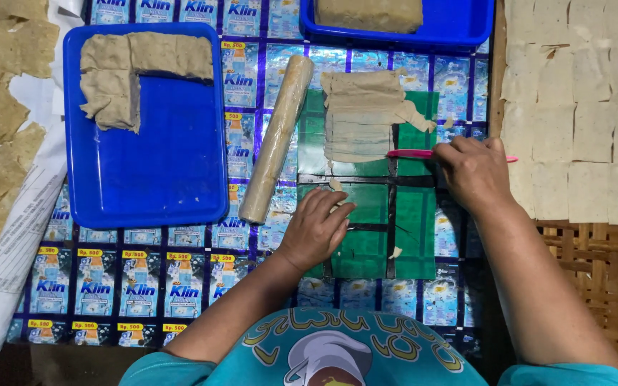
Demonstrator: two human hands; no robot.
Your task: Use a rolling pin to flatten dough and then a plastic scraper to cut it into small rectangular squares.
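A thin sheet of beige dough [363, 114], cut into narrow strips, lies on a green work mat [415, 229]. My right hand [475, 171] grips a pink-handled knife [409, 153] whose tip rests at the sheet's lower right edge. My left hand [316, 227] lies flat on the mat just below the sheet, fingers together, holding nothing. A rolling pin [277, 139] wrapped in clear film lies slanted to the left of the sheet.
A blue tray [151, 186] at left holds an L-shaped slab of dough [126, 71]. Another blue tray [459, 28] at the top holds a dough block [370, 13]. Cut squares [581, 107] dry on a woven rack at right; browner pieces [1, 121] lie at left.
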